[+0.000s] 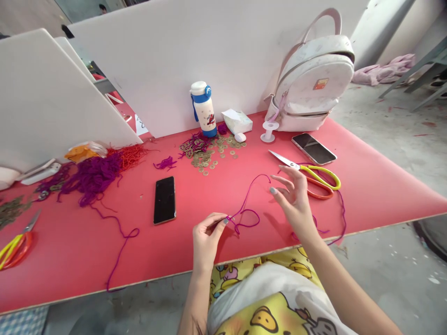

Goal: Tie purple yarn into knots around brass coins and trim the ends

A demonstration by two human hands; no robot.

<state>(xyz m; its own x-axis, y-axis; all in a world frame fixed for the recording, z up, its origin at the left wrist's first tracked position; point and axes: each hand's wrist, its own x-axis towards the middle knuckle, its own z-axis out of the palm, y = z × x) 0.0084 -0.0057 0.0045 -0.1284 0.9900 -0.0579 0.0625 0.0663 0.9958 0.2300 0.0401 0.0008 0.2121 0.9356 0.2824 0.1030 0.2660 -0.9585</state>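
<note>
My left hand (209, 235) is closed in a pinch on a purple cord (249, 211) above the red table. From the pinch the cord makes a loop, and a loose end arcs up to the right. My right hand (291, 195) is raised with its fingers apart, close to the tip of that loose end; I see nothing held in it. Just beyond the right hand lie scissors (310, 173) with one yellow and one red handle, their blades pointing left. More purple cord (342, 216) lies along the table's right front edge.
A phone (165, 200) lies left of my hands, another phone (314, 148) at the right. Behind are coin-like discs (206, 158), a bottle (204, 109), a tissue pack (238, 122), a white spool (268, 132) and a backpack (314, 79). Purple yarn (92, 177) and second scissors (17, 246) are left.
</note>
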